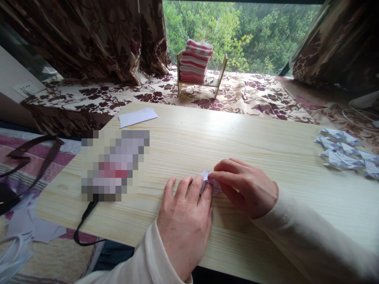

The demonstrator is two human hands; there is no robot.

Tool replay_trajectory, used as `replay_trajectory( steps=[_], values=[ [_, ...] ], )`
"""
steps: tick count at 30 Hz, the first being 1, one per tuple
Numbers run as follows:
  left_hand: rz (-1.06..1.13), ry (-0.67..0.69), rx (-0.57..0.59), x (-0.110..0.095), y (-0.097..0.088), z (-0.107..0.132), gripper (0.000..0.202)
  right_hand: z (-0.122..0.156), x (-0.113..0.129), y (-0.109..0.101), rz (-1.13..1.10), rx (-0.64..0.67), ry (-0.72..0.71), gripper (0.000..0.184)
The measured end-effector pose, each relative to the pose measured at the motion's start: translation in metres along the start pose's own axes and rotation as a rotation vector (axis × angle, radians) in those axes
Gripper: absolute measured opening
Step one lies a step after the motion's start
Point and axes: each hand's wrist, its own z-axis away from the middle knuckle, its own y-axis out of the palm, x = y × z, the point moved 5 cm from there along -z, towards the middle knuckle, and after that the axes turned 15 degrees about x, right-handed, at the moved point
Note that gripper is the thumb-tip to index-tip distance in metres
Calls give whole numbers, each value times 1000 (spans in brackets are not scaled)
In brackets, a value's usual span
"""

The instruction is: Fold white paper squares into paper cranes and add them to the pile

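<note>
A small piece of folded white paper [206,176] lies on the wooden table, mostly covered by my fingers. My left hand [185,221] rests palm down with its fingers spread, the index fingertip pressing on the paper. From the right, my right hand [247,185] has its thumb and fingers pinched together at the paper's upper edge. The paper's exact shape is hidden under both hands. At the table's right end sits a group of several folded white paper pieces [343,152] with pointed corners.
A flat white paper strip [137,117] lies at the table's far left edge. Nearer stands a pixelated object [115,165] with a black cord [84,217]. Loose paper sheets [32,225] lie left, below the table. Behind, a small rack holds striped folded cloths [194,63].
</note>
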Motion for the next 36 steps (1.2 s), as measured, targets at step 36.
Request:
replay_trajectory(
  steps=[36],
  values=[
    [94,236,-51,32,-24,-39,22,7,-2,3,145,23,14,27]
  ],
)
